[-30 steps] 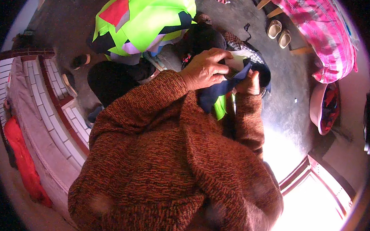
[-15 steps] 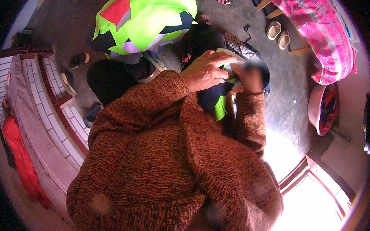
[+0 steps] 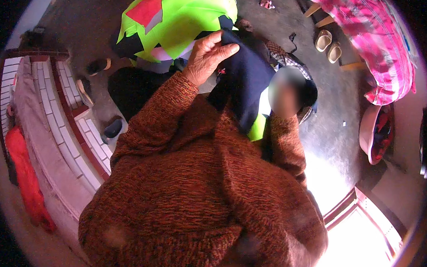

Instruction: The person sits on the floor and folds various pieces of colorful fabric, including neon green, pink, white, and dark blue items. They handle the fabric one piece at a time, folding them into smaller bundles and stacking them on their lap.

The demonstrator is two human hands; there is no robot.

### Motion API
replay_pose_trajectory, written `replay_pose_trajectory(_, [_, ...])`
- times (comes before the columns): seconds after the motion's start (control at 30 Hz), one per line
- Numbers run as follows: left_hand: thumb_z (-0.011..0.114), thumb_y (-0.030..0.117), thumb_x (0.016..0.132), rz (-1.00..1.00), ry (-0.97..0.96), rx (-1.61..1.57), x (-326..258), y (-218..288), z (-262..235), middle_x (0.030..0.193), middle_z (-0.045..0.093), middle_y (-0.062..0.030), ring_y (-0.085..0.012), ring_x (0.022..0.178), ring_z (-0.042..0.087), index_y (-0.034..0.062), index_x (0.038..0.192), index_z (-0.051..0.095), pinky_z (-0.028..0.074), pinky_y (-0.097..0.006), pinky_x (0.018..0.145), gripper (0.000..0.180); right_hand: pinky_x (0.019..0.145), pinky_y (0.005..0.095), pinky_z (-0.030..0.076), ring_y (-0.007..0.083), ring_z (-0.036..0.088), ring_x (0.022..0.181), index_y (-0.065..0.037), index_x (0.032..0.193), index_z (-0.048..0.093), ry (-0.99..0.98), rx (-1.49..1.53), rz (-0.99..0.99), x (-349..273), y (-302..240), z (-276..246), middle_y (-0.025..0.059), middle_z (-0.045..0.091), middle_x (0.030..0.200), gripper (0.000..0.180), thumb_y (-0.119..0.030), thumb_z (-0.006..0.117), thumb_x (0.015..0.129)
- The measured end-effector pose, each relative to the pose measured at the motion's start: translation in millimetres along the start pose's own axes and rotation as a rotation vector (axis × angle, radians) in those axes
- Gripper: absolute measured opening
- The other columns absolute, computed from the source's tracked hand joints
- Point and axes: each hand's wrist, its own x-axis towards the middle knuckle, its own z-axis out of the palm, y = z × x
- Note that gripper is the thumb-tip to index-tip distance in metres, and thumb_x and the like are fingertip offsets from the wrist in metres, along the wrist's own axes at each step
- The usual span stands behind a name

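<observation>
In front of my lap, my left hand pinches the upper left edge of a dark navy cloth between thumb and fingers. The cloth stretches across toward my right hand, which is at its right side. A blur covers that hand's fingers, so I cannot tell how they are set. A white piece and a bright yellow-green piece of fabric show below the navy cloth, near the right wrist.
Ahead lies a heap of yellow-green, red and navy fabric. Cream shoes are on the floor beside a pink plaid cloth. A pink basin stands at the right. White-tiled steps and a red cloth are at the left.
My left hand has moved left and away from my right hand, drawing the navy cloth up and out flat between them. The right hand stays in nearly the same place.
</observation>
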Motion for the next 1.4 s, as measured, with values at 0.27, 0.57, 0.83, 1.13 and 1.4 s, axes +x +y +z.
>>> replay_pose_trajectory(0.27, [0.058,0.008,0.084,0.156,0.161,0.084,0.4,24.3,-1.7,0.09,0.06,0.0001,-0.0061,0.081,0.053,0.0007,0.103,0.056,0.045,-0.022,0.074,0.021,0.063,0.0248,0.05,0.0157,0.058,0.071,-0.008,0.098,0.061,0.195,1.139,0.605,-2.3,-14.4,4.3,0.0052,0.061,0.085,0.019,-0.022,0.054,0.087])
replay_pose_trajectory(0.57, [0.057,0.009,0.085,0.327,0.259,-0.004,18.1,57.2,-14.9,0.095,0.059,0.0011,-0.0054,0.085,0.053,0.0025,0.104,0.056,0.045,-0.022,0.078,0.02,0.088,0.0295,0.045,0.0212,0.055,0.102,0.001,0.115,0.052,0.422,1.264,0.115,2.0,14.4,-11.8,0.0121,0.056,0.113,0.028,-0.007,0.051,0.088])
replay_pose_trajectory(0.83, [0.056,0.011,0.086,0.416,0.32,-0.096,32.7,71.3,-33.2,0.096,0.061,-0.0001,-0.0086,0.087,0.056,0.005,0.103,0.058,0.045,-0.024,0.08,0.018,0.067,0.0262,0.051,0.0171,0.059,0.079,-0.007,0.101,0.061,0.378,0.987,0.289,2.9,2.9,-11.7,0.0057,0.062,0.094,0.019,-0.018,0.056,0.086])
replay_pose_trajectory(1.13, [0.06,0.009,0.082,0.425,0.558,-0.345,57.5,96.3,-35.8,0.109,0.054,-0.008,-0.0178,0.101,0.052,0.0022,0.113,0.05,0.043,-0.032,0.088,0.034,0.069,0.0261,0.048,0.0144,0.058,0.08,-0.004,0.104,0.059,-0.201,1.243,0.345,-19.4,-9.8,24.3,0.0042,0.061,0.095,0.022,-0.017,0.054,0.087])
replay_pose_trajectory(1.4, [0.043,0.004,0.088,0.433,0.892,-0.285,47.8,74.3,-113.1,0.12,0.049,-0.0063,-0.0248,0.106,0.049,0.0136,0.125,0.039,0.041,-0.042,0.091,0.038,0.073,0.023,0.044,0.0109,0.056,0.083,0.004,0.103,0.06,-0.488,2.331,1.442,35.4,11.1,-52.1,0.0018,0.06,0.092,0.027,-0.017,0.057,0.086])
